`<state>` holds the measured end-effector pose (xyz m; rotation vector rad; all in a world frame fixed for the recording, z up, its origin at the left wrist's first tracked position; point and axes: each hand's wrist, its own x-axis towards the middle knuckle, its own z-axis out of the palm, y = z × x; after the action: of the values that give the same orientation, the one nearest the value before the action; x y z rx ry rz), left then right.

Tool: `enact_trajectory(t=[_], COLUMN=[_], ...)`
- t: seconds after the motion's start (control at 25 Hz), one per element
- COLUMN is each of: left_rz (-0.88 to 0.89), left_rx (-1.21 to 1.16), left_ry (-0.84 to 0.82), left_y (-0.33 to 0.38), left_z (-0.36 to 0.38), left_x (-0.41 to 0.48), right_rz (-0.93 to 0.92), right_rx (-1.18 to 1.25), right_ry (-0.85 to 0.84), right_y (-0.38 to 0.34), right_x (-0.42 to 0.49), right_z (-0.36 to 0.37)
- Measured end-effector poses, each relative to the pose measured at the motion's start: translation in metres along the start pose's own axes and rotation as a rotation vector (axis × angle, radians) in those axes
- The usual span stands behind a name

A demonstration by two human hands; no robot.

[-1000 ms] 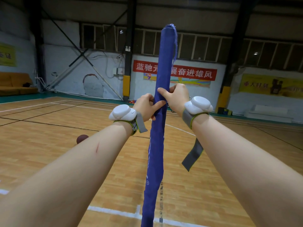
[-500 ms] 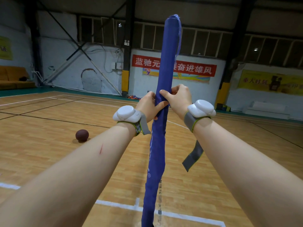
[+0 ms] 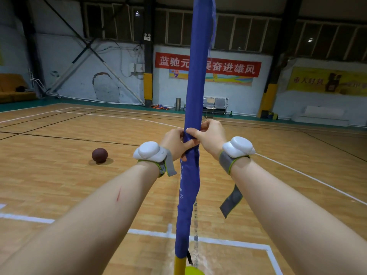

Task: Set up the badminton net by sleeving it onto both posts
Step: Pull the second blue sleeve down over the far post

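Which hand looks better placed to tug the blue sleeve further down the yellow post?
Right hand, narrowly: it sits slightly higher, thumb pinching the blue sleeve fabric. Left hand grips just below; yellow post shows underneath.

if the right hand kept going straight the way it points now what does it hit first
The blue net sleeve: the right hand points forward and inward and pinches it. Just past the fabric is the left hand, probably touching.
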<state>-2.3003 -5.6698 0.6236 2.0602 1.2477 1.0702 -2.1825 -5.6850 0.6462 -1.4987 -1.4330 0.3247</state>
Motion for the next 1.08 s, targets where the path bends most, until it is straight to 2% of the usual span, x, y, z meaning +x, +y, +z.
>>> enact_trajectory(t=[0.24,0.44,0.56,0.68,0.88,1.08], left_rz=[-0.039,-0.126,-0.133,-0.168,-0.281,-0.277], left_rx=[0.044,-0.004,-0.014,-0.024,0.054,0.117], left_ry=[0.003,-0.088,-0.040,-0.063,-0.125,-0.039], left_y=[-0.016,-0.040,-0.045,-0.054,-0.071,-0.079], left_z=[0.013,0.037,0.043,0.046,0.072,0.080], left_x=[-0.012,-0.032,-0.035,-0.044,-0.071,-0.074], right_rz=[0.054,0.116,0.114,0.091,0.098,0.090], right_rx=[-0.013,-0.007,0.016,-0.019,0.002,-0.091], right_ry=[-0.105,-0.244,-0.243,-0.256,-0.428,-0.379], right_y=[0.025,0.060,0.072,0.074,0.096,0.109], right_x=[-0.011,-0.038,-0.041,-0.046,-0.075,-0.076], right_z=[0.010,0.018,0.023,0.022,0.022,0.035])
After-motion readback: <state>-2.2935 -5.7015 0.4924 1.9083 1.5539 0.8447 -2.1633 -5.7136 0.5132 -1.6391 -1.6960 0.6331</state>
